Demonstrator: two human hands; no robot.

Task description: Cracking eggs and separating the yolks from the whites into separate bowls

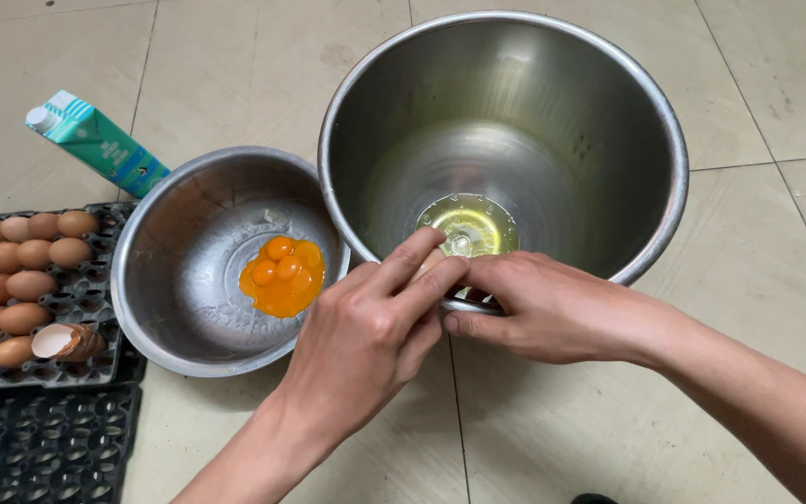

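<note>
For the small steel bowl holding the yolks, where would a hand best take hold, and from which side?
Grip the small steel bowl by its rolled rim at the near edge, coming from the person's side. Its far right rim sits tight against the large steel bowl, and the egg tray crowds its left. A level, probably two-handed lift would keep the yolks from sliding.

Both forearms are bare to the frame edge, and the left hand (361, 341) and right hand (538, 308) wear nothing.

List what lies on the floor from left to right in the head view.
Egg tray with brown eggs → small steel bowl holding yolks → large steel bowl holding egg white.
</note>
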